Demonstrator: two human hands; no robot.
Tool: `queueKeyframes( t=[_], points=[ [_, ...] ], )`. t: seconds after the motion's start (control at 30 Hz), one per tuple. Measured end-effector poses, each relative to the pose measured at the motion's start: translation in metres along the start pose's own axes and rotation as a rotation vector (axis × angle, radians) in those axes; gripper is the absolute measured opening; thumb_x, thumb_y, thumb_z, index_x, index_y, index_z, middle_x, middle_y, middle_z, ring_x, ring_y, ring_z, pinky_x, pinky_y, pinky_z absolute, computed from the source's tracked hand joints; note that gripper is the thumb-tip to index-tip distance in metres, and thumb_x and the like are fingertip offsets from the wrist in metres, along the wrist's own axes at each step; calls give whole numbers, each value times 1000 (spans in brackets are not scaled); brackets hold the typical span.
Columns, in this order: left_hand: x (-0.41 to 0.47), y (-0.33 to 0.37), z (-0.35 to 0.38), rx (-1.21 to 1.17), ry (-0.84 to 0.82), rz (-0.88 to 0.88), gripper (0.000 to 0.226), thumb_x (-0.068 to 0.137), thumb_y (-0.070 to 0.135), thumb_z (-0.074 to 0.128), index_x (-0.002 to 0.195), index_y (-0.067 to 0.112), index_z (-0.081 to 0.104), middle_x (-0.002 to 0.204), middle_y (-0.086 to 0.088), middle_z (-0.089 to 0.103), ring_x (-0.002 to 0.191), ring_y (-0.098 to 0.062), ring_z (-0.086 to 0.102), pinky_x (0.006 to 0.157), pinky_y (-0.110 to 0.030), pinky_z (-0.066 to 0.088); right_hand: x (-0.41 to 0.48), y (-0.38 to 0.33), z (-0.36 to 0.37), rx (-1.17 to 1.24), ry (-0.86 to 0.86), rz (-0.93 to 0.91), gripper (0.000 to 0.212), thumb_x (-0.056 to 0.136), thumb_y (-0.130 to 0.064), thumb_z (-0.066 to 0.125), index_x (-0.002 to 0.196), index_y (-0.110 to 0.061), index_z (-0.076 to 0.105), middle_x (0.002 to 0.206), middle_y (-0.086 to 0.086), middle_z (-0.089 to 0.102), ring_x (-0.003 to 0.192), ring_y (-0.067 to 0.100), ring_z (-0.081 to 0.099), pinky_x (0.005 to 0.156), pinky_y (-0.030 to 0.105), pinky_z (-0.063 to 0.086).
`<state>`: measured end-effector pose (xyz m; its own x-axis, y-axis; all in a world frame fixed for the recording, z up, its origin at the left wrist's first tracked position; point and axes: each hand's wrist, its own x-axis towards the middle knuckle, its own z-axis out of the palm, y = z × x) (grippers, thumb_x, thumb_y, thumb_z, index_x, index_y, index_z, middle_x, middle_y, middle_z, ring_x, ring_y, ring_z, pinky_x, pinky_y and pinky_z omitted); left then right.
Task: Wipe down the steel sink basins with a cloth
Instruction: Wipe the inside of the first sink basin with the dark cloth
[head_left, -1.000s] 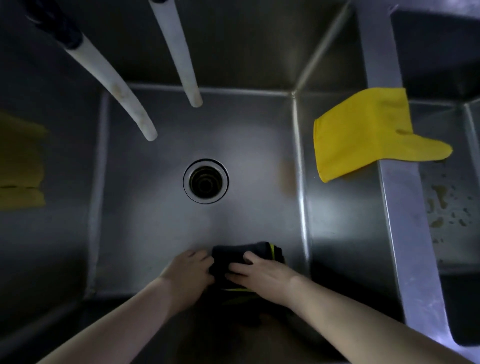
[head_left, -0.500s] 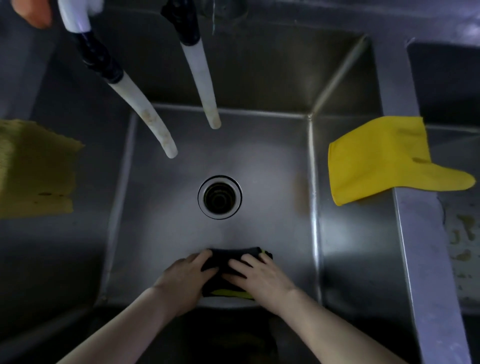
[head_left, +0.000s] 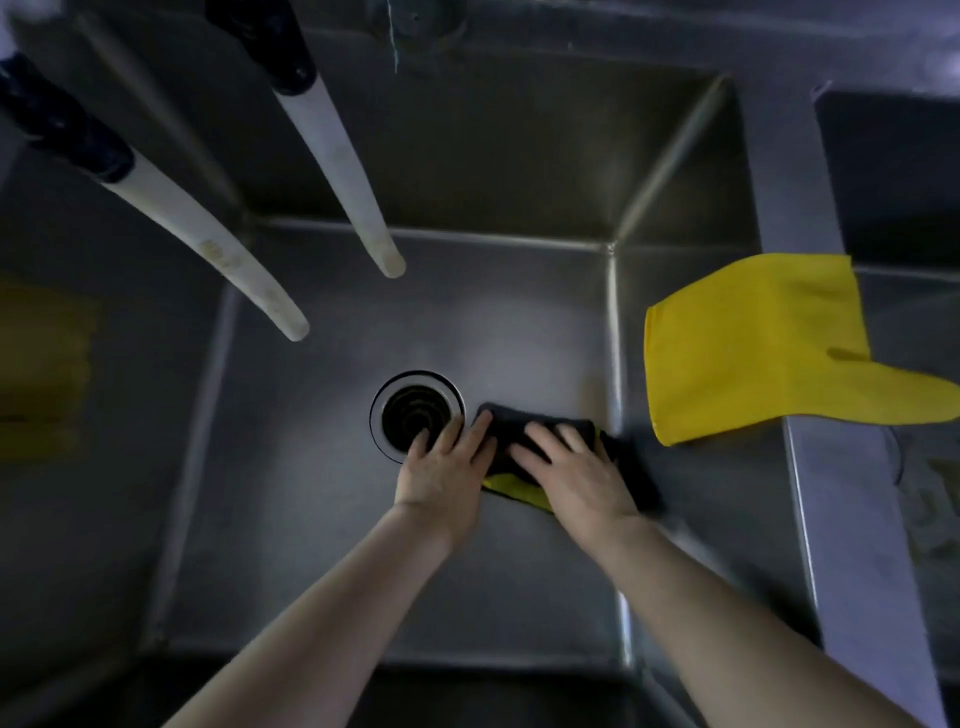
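Note:
A dark folded cloth (head_left: 511, 431) with a yellow edge lies flat on the floor of the steel sink basin (head_left: 311, 519), just right of the round drain (head_left: 415, 413). My left hand (head_left: 444, 467) presses on the cloth's left end, its fingertips reaching the drain rim. My right hand (head_left: 569, 473) lies flat on the cloth's right part, close to the basin's right wall. Both palms cover most of the cloth.
Two white hoses (head_left: 218, 254) (head_left: 353, 197) hang down over the back left of the basin. A yellow rubber glove (head_left: 753, 348) is draped over the steel divider (head_left: 841, 519) on the right. Beyond it is a second basin. A dim yellow cloth (head_left: 41, 374) hangs at the left.
Both hands have slid the cloth away from the near wall, forward and to the right, up beside the drain.

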<state>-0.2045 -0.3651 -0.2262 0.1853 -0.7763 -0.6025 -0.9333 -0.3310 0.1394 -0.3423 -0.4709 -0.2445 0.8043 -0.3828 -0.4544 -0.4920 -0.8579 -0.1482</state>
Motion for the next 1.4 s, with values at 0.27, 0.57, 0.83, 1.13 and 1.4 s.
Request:
queueKeyframes(
  t=[0.27, 0.57, 0.83, 1.13, 1.4],
  points=[
    [42, -15, -32, -40, 111, -67, 57, 98, 21, 38, 150, 20, 17, 162, 0, -3, 149, -24, 2, 119, -43, 20, 55, 12, -28, 15, 92, 12, 44, 95, -18, 47, 133, -36, 38, 145, -4, 27, 129, 27, 28, 99, 54, 39],
    [-32, 11, 15, -72, 62, -18, 43, 95, 30, 41, 137, 19, 42, 153, -3, 22, 144, -23, 16, 114, -40, 25, -35, -27, 7, 96, -69, -93, 52, 91, -10, 43, 139, -30, 38, 149, -1, 25, 131, 30, 29, 102, 56, 33],
    [-17, 5, 22, -113, 173, 44, 44, 95, 22, 48, 138, 29, 40, 157, 1, 18, 145, -19, 17, 113, -37, 29, -26, -7, 8, 17, 42, 154, 51, 95, -16, 47, 143, -24, 34, 139, 2, 40, 125, 30, 37, 103, 46, 33],
    [-56, -28, 42, -45, 98, 51, 45, 96, 21, 42, 140, 29, 40, 155, 1, 24, 142, -20, 26, 113, -38, 29, -27, -47, 11, 60, 27, -19, 43, 91, -13, 49, 134, -19, 47, 129, 5, 47, 120, 31, 43, 85, 42, 47],
    [-97, -90, 57, 47, -16, 0, 43, 89, 18, 50, 131, 27, 48, 148, -1, 33, 130, -24, 41, 103, -36, 36, -5, -136, 26, 105, -93, -113, 36, 89, -2, 48, 125, -5, 44, 129, 15, 44, 122, 36, 39, 94, 47, 48]
  ],
)
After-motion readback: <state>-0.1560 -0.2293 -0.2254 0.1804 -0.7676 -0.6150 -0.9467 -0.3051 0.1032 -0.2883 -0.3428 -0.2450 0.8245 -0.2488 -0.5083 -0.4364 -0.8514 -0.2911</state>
